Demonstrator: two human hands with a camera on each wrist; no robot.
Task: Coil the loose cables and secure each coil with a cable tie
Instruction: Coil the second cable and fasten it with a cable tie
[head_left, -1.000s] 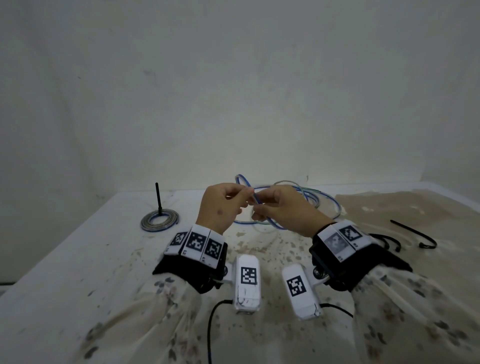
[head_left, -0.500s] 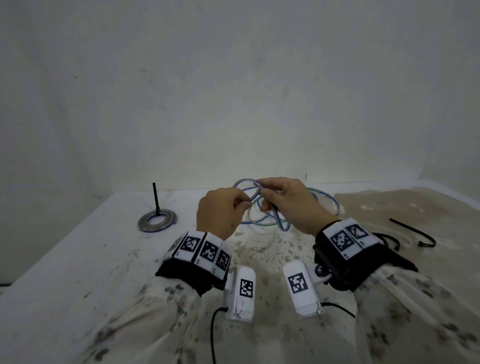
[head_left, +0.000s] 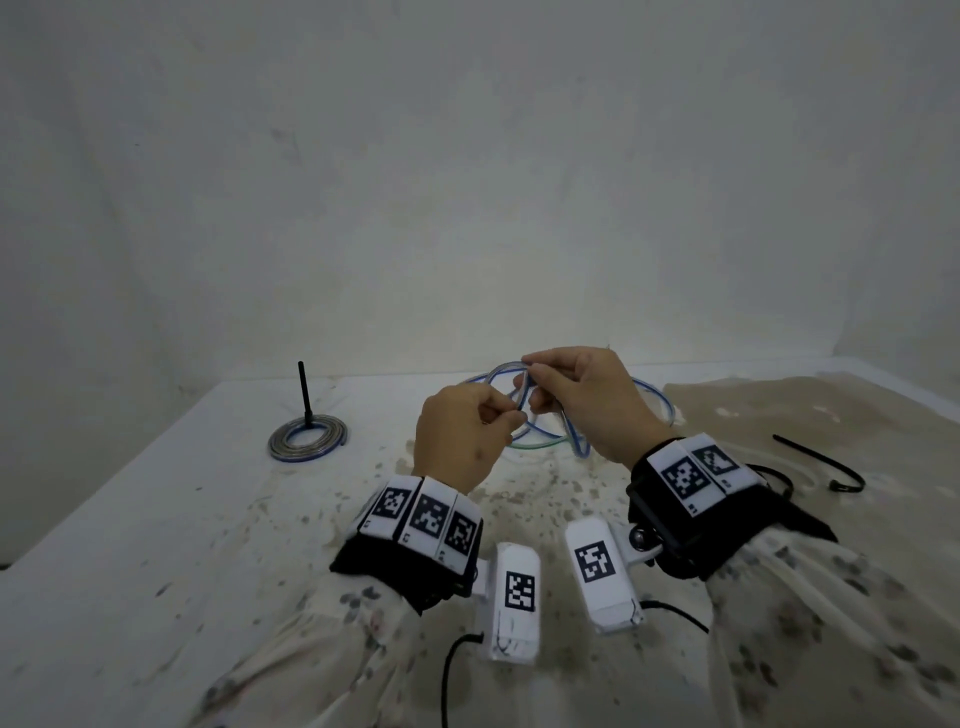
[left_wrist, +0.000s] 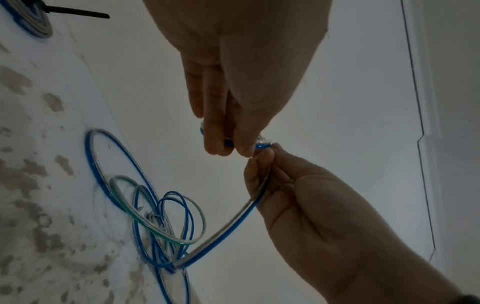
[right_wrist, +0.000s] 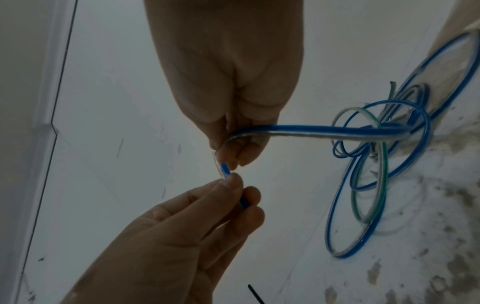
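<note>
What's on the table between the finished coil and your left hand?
Nothing but bare, stained table. The head view shows an open stretch from the tied coil to the left hand, which pinches the blue cable.

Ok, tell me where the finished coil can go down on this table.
Bare room lies on the table left, between the tied coil and the left hand. It is crowded behind both hands, where the loose cable tangles, and right of the right hand, where black cable ties lie.
</note>
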